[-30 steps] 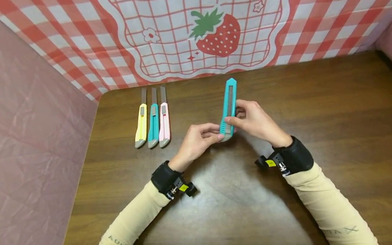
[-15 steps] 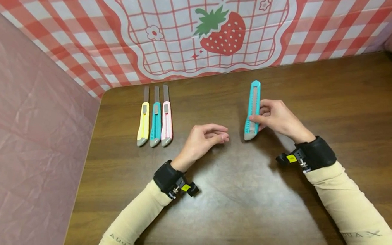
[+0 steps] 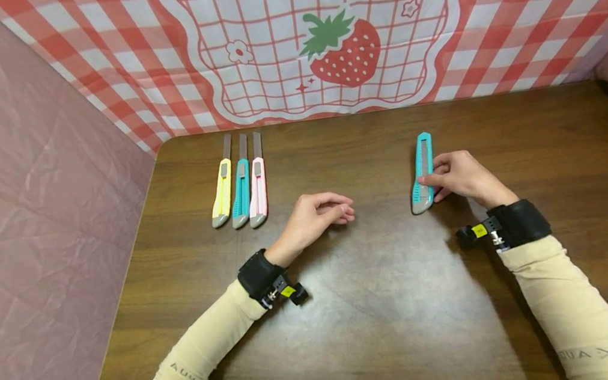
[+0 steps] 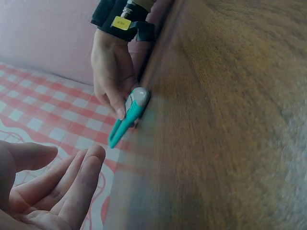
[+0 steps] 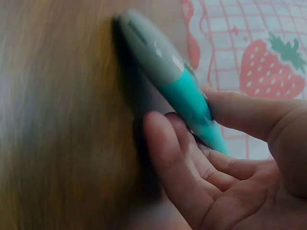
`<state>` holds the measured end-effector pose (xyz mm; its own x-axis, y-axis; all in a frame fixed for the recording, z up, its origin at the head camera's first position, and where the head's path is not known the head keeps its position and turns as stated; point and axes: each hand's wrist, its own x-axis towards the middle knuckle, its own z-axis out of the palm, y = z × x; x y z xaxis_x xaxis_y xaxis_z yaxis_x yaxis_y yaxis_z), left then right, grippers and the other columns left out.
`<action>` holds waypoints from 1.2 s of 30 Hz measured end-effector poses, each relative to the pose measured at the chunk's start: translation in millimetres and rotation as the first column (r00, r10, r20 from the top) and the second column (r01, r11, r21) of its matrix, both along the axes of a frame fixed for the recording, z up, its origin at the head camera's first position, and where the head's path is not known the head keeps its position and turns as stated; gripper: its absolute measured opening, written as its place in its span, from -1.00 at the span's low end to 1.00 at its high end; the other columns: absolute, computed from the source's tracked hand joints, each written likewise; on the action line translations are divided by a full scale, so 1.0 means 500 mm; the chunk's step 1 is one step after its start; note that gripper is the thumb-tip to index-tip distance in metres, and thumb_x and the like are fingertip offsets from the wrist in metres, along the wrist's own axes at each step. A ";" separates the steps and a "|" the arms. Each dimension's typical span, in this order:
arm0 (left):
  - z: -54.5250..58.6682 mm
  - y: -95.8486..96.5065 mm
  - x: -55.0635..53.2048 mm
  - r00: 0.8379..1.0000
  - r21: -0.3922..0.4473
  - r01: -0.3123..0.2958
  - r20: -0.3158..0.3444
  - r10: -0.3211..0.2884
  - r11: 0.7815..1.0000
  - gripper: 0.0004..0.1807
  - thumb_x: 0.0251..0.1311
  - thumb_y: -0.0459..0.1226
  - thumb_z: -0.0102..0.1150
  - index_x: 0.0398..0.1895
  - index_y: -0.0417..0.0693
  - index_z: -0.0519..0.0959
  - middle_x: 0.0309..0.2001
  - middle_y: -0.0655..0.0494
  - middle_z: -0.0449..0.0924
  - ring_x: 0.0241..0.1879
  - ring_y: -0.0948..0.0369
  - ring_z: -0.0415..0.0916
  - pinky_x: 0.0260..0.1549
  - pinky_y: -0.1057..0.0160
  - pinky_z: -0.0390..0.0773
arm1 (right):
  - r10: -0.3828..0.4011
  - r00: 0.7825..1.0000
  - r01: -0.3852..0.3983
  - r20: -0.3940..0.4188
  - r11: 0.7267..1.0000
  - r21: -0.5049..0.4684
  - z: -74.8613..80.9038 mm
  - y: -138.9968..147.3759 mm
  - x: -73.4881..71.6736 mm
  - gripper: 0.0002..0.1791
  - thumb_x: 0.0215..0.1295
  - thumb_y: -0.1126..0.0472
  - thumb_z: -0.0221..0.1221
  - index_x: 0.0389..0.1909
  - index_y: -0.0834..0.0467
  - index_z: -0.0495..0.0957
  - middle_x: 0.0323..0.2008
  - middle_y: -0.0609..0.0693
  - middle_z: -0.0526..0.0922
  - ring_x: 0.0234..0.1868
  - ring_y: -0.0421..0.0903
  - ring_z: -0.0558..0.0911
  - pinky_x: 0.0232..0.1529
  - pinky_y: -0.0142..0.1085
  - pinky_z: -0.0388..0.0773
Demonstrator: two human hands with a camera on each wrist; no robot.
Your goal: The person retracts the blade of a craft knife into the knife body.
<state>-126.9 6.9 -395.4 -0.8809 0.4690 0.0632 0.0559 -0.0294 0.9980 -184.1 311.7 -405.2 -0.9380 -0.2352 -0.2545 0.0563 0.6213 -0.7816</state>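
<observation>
My right hand (image 3: 462, 175) pinches a turquoise utility knife (image 3: 422, 164) with a grey end cap, thumb on its face and fingers behind. In the right wrist view the knife (image 5: 187, 98) slants between thumb and fingers, its grey cap close over the wood. No blade sticks out past its turquoise tip. My left hand (image 3: 315, 218) is at mid-table with fingers loosely bent and nothing in them; the left wrist view shows the same hand (image 4: 53, 187) with thumb and fingertips apart.
Three utility knives, yellow (image 3: 222, 192), turquoise (image 3: 241, 193) and pink (image 3: 259, 192), lie side by side at the left with blades extended toward the back. A red-checked strawberry cloth (image 3: 343, 48) hangs behind the wooden table (image 3: 356, 339). Pink fabric (image 3: 38, 191) covers the left side.
My left hand has let go of the turquoise knife and stays at mid-table. The right hand has carried that knife to the right and lowered it toward the table.
</observation>
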 end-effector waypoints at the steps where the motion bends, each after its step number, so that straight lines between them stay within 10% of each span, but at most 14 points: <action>1: 0.000 0.000 0.000 1.000 -0.001 0.004 0.006 -0.004 1.000 -0.81 0.22 -0.57 -0.02 -0.15 -0.60 0.47 -0.27 -0.53 0.54 -0.26 -0.16 0.55 -0.17 -0.21 0.56 | -0.003 1.000 0.003 0.007 1.000 0.001 -0.001 0.004 -0.002 -0.57 0.23 0.15 0.21 -0.12 0.45 0.39 -0.55 0.10 0.61 -0.57 0.04 0.62 -0.60 -0.30 0.67; 36: 0.005 0.000 0.002 0.999 -0.061 0.048 0.019 -0.047 0.997 -0.79 0.25 -0.56 -0.07 -0.14 -0.59 0.47 -0.29 -0.49 0.55 -0.28 -0.12 0.57 -0.17 -0.09 0.62 | -0.109 0.990 0.113 0.088 0.993 -0.046 -0.018 0.025 -0.019 -0.50 0.07 0.07 0.33 -0.27 0.43 0.41 -0.60 0.07 0.64 -0.55 -0.03 0.63 -0.59 -0.34 0.68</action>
